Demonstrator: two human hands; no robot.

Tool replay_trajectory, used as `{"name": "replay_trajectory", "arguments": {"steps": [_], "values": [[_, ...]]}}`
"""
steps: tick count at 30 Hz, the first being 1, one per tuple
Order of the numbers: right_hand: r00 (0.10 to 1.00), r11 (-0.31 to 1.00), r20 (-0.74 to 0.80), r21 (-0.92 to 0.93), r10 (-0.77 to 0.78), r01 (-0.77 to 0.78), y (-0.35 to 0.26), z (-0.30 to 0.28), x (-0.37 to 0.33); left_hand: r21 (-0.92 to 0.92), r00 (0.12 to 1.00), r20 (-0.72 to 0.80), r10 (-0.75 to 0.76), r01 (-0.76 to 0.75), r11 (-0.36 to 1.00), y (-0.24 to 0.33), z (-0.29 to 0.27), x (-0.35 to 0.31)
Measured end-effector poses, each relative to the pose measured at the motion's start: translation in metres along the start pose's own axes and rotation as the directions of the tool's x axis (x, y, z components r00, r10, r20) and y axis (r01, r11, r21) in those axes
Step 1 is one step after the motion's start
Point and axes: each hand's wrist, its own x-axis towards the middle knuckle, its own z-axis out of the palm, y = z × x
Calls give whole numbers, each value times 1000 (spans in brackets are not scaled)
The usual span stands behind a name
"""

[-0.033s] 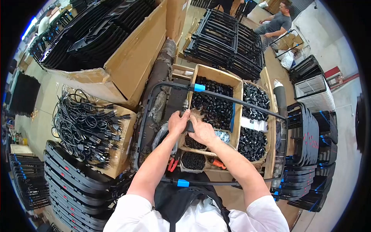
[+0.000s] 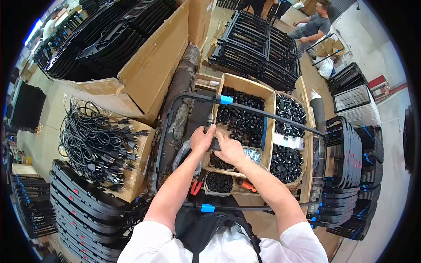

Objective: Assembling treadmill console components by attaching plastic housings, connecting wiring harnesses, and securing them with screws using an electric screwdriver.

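Observation:
A dark hand tool with a metal-looking tip sits between my hands, mostly covered, so its exact kind is unclear. My left hand is closed round its left side. From the right, my right hand closes on the same tool, thumbs close together. Around both hands lies a large black frame with rounded corners and blue clips. Beyond the hands, a wooden box holds many small black parts. Close to my right wrist are small silvery pieces.
Black cables pile on a carton at left, above stacked black frames. A tub of small black pieces, red-handled pliers and an orange item lie nearer me. Frame stacks stand ahead; a person sits beyond.

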Motion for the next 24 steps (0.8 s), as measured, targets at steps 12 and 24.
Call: {"name": "replay_trajectory", "arguments": {"steps": [12, 24], "values": [[998, 997, 29, 62, 50, -52, 13, 0, 2, 76, 994, 90, -59, 52, 996, 37, -14, -7], [998, 986, 6, 156, 58, -59, 22, 1, 10, 206, 998, 46, -35, 25, 978, 37, 3, 9]]}}
